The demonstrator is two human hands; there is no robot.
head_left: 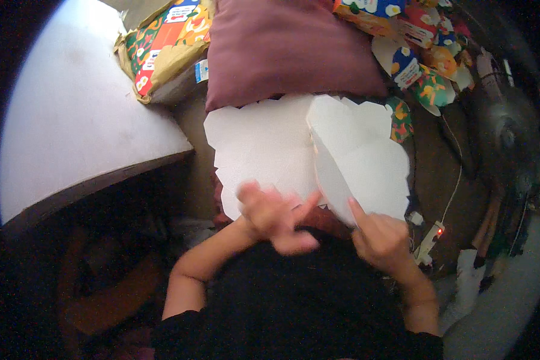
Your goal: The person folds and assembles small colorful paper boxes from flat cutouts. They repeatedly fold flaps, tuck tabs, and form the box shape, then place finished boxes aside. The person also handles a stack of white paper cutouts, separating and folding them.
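White card (261,135) with a scalloped, notched edge lies spread in front of me, its pale blank side up. On the right a second white section (366,144) overlaps it, with its inner edge bent up along a slanting line. My left hand (276,216) is over the near edge of the left part, fingers spread and smeared by motion, holding nothing that shows. At the near edge of the right section is my right hand (381,240), index finger stretched along the card and the other fingers curled. Its thumb is hidden, but it seems to grip that edge.
Beneath and beyond the card is a maroon cushion (294,48). A white tabletop (90,120) stands at left, beside a brown-wrapped stack of colourful printed card (168,48). More printed pieces (423,54) pile up at far right. A power strip (429,243) with a red light lies right.
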